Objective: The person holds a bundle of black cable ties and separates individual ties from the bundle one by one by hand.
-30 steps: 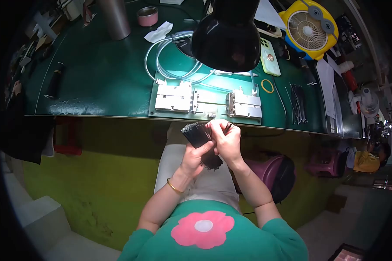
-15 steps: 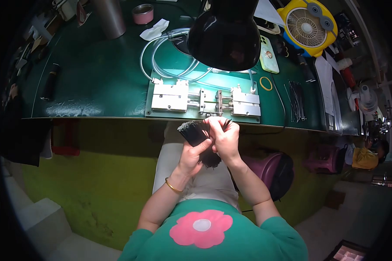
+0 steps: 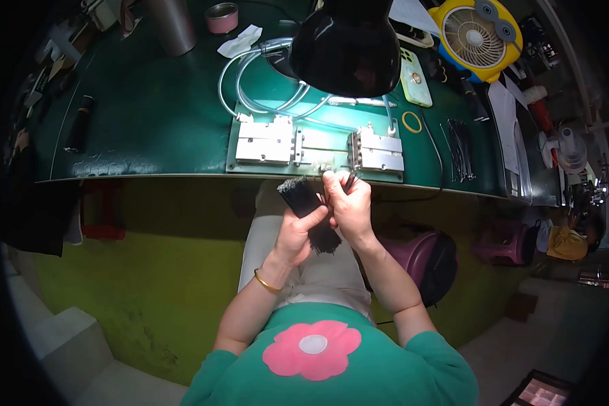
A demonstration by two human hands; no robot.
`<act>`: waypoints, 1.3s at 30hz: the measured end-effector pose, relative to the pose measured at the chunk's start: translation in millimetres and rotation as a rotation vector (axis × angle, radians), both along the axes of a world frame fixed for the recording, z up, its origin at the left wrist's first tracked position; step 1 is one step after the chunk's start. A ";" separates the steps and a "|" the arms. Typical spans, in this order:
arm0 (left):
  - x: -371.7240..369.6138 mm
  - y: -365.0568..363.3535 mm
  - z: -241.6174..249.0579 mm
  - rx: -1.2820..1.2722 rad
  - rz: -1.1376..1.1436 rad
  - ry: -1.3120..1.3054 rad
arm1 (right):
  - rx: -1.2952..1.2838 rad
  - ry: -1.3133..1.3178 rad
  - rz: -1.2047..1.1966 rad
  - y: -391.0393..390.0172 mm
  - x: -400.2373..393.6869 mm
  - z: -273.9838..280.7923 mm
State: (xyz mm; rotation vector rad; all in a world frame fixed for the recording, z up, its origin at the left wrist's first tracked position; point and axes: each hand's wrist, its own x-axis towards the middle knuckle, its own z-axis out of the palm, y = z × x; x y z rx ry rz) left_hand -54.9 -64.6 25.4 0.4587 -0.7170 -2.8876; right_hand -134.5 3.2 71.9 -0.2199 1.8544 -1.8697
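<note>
My left hand (image 3: 298,233) is closed round a thick bundle of thin black wires (image 3: 301,197), with pale ends at the top and loose ends hanging below the fist. My right hand (image 3: 348,206) is pinched just beside it, and a few black wires (image 3: 351,180) stick out from between its thumb and fingers. Both hands are over the lap at the front edge of the table. Right behind them lies a metal fixture with a left block (image 3: 264,143) and a right block (image 3: 382,150), their jaws apart.
Clear air hoses (image 3: 240,81) loop behind the fixture, under a black lamp head (image 3: 345,51). To the right lie a phone (image 3: 415,78), a yellow ring (image 3: 411,122) and more black wires (image 3: 461,150). A yellow fan (image 3: 477,40) stands at the back right. A purple stool (image 3: 419,264) is below.
The fixture's jaws have drawn apart, leaving a wide gap between the blocks. My right hand has shifted slightly toward the fixture; my left hand keeps the bundle. The view has tilted slightly.
</note>
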 end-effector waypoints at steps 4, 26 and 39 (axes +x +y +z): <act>0.5 -1.8 5.5 0.029 0.009 -0.002 | -0.066 0.042 0.063 3.6 1.2 -0.8; -4.1 -7.0 4.3 -0.052 0.023 0.002 | -0.025 0.006 0.002 -0.6 -3.1 -3.2; -4.2 -6.5 0.5 -0.065 0.002 -0.004 | -0.027 0.019 -0.003 -0.6 -6.1 -5.7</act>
